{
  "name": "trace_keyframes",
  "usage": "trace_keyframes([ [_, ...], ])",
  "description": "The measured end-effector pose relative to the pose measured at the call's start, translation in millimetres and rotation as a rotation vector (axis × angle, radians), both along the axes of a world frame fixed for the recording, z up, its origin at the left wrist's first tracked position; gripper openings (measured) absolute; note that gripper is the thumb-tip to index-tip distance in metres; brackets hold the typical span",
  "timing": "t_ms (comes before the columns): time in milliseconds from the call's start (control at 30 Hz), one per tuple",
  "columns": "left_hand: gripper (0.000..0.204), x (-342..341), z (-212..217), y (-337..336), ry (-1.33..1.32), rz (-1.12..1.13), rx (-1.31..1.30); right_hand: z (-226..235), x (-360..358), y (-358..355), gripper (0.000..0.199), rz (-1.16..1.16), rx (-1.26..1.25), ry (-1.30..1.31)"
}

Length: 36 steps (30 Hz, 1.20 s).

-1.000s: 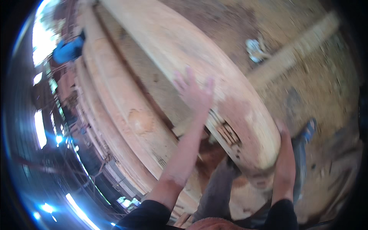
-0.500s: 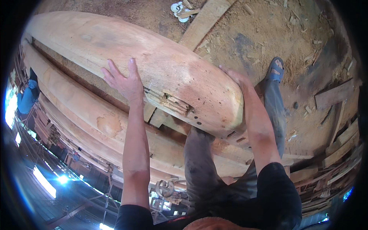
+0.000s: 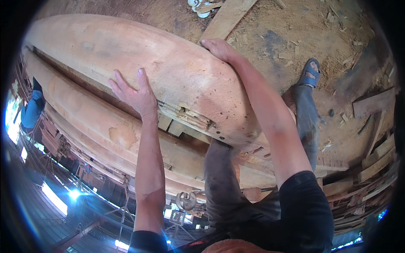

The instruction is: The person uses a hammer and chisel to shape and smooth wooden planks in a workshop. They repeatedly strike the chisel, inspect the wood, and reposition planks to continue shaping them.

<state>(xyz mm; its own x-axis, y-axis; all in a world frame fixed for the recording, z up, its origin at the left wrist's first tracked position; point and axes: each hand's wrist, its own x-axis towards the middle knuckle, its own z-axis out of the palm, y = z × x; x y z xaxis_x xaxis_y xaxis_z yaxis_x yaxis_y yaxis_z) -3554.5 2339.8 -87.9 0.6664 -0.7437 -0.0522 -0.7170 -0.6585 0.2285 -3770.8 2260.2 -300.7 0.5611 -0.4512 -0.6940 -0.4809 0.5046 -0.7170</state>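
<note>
A large smooth timber log [image 3: 177,80] with a rounded, tapering end lies slanted before me. A rough, splintered notch [image 3: 195,118] and several dark holes mark its near end. My left hand [image 3: 137,95] is on the log's near edge, thumb and fingers spread, with nothing held. At the far edge, my right hand [image 3: 219,48] lies over the wood with its fingers stretched forward; part of them is hidden by the curve. My right forearm crosses above the log's near end.
More long timbers [image 3: 93,107] lie alongside on the near left. A flat board [image 3: 228,19] rests on the sawdust-strewn ground beyond. My sandalled foot [image 3: 310,74] stands at the right. Stacked planks [image 3: 379,154] fill the far right; another person's leg [image 3: 33,107] shows at the left.
My right hand has moved forward and left along the log's far edge, away from its near end. My left hand stays at nearly the same spot. The view has shifted slightly.
</note>
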Motion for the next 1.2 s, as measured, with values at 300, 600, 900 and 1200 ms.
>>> trace_keyframes([
  [300,0.088,1,3,-2,-0.007,0.005,0.003,8,10,-3,0.062,-0.003,-0.020,-0.024],
  [600,0.090,1,5,-5,-0.004,0.006,-0.008,-6,6,-9,0.044,0.132,-0.087,-0.068],
  [900,0.090,3,1,-1,0.025,0.014,-0.005,-41,28,-31,0.033,0.542,-0.534,-0.047],
  [1200,0.088,2,1,-4,0.043,0.017,-0.025,-42,26,-35,0.027,0.521,-0.358,-0.206],
])
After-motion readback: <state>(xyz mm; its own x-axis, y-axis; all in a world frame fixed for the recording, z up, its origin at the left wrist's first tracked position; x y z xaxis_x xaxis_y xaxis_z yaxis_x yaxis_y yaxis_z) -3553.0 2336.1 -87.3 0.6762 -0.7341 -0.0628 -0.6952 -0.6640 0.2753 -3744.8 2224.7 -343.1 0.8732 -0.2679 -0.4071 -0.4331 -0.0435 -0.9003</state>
